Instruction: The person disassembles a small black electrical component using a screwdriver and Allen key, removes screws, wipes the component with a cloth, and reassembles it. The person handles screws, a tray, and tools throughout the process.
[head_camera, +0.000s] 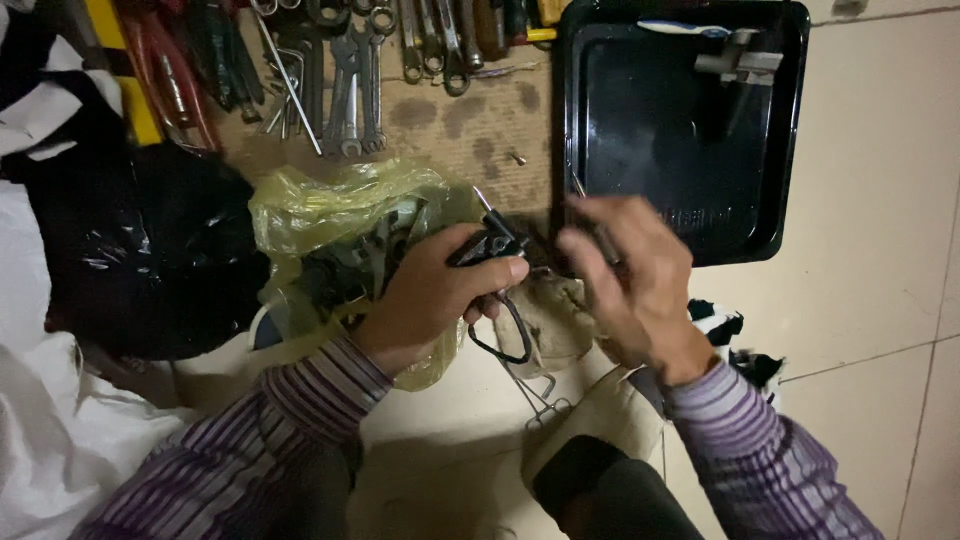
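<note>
My left hand (432, 295) is closed around a small black part (487, 246) with a thin metal pin sticking up from it and a black wire loop (508, 340) hanging below. My right hand (635, 285) is close beside it on the right, fingers curled and blurred, apparently holding a thin tool that runs up towards the tray; what it grips is hard to make out. Both hands hover over a dirty beige cloth (560, 320) on the tiled floor. Both sleeves are purple striped.
A black plastic tray (790, 130) with a small grey part (738, 62) lies at the upper right. Several wrenches and hex keys (340, 70) lie on brown cardboard at the top. A yellow plastic bag (330, 215) of parts and a black bag (150, 255) are at the left.
</note>
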